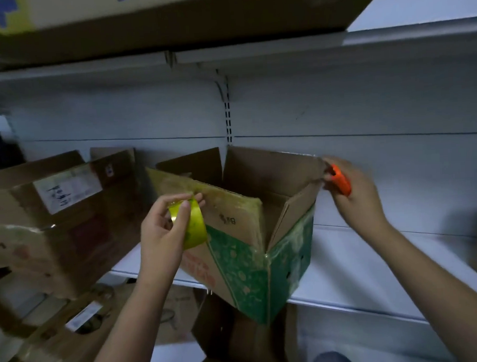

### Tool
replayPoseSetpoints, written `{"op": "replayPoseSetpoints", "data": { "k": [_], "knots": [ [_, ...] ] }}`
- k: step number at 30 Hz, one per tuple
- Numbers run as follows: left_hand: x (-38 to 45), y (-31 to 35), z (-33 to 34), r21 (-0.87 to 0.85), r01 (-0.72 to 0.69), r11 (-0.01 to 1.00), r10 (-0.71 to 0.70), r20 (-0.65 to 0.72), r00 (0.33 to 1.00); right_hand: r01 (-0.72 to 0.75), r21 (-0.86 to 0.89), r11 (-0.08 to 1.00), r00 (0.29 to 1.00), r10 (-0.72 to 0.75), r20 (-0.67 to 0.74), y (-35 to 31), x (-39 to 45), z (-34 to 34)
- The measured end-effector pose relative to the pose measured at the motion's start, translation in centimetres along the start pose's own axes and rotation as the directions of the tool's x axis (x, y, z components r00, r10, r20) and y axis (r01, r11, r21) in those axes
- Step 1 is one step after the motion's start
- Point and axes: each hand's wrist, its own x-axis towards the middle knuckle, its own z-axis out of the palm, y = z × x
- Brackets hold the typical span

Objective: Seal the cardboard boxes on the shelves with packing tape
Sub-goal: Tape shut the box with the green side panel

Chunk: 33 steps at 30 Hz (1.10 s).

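Two hands work at one open box (243, 251) on a white shelf (353, 269). The left hand (163, 233) grips a roll of yellow-green tape (192, 224), thumb and fingers curled around its rim, holding it just at the box's near-left flap. That flap stands up just beyond the fingers, glossy and yellowed, with dark writing on it. Below the roll, the box's side is printed green with a pale pattern and some red lettering; plain brown cardboard shows inside. The box sits cornerwise, its near corner jutting over the shelf edge between the two forearms. The right hand (352, 192) is raised at the box's far-right flap, its fingers closed around an orange cutter (341, 180), fingertips touching or nearly touching the flap's edge; blur hides which. Left of the left hand sits a second brown box (55, 216) with a white label. Under the forearms, more cardboard (238, 339) lies on a lower level.
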Motion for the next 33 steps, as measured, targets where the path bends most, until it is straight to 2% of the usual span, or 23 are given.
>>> {"op": "replayPoseSetpoints", "data": {
  "k": [1,3,7,8,10,12,15,18,22,25,33],
  "knots": [
    [0.1,0.1,0.1,0.007,-0.022,1.0,0.022,-0.005,1.0,-0.015,0.075,0.997,1.0,0.016,-0.003,-1.1,-0.9,0.9],
    [0.2,0.5,-0.1,0.046,-0.064,0.997,0.066,-0.041,0.997,-0.002,0.103,0.995,0.999,-0.002,0.035,-2.4,-2.2,3.1],
    [1.0,1.5,-1.3,0.173,-0.177,0.969,0.19,-0.059,0.98,0.032,-0.033,0.999,0.978,-0.025,0.208,-2.9,-1.8,7.1],
    [1.4,1.6,-1.8,0.192,-0.183,0.964,0.194,-0.044,0.98,0.068,-0.09,0.994,0.954,-0.038,0.298,-2.9,-1.3,8.0],
    [2.0,1.5,-2.7,0.248,-0.167,0.954,0.169,0.013,0.986,0.064,-0.23,0.971,0.858,0.064,0.51,-3.5,-0.5,9.2],
    [2.1,1.4,-3.2,0.33,-0.145,0.933,0.125,0.082,0.989,0.089,-0.333,0.939,0.788,0.138,0.6,-3.8,0.4,10.2],
    [1.5,1.4,-3.8,0.351,-0.167,0.921,0.149,0.08,0.986,0.103,-0.297,0.949,0.763,0.116,0.636,-4.0,1.8,11.5],
    [0.6,1.4,-4.9,0.42,-0.215,0.882,0.217,0.044,0.975,0.05,-0.206,0.977,0.759,0.097,0.643,-4.0,3.1,13.5],
    [-0.3,0.2,-6.7,0.569,-0.238,0.787,0.269,0.031,0.963,0.165,-0.126,0.978,0.776,-0.049,0.629,-3.9,3.8,15.5],
    [-1.0,-1.3,-7.3,0.573,-0.177,0.801,0.25,-0.051,0.967,0.169,-0.048,0.984,0.78,-0.104,0.617,-5.0,5.4,16.9],
    [-1.3,-2.4,-6.5,0.529,-0.118,0.841,0.236,-0.161,0.958,0.339,-0.06,0.939,0.748,-0.23,0.623,-9.1,11.1,24.3]
  ]
}}
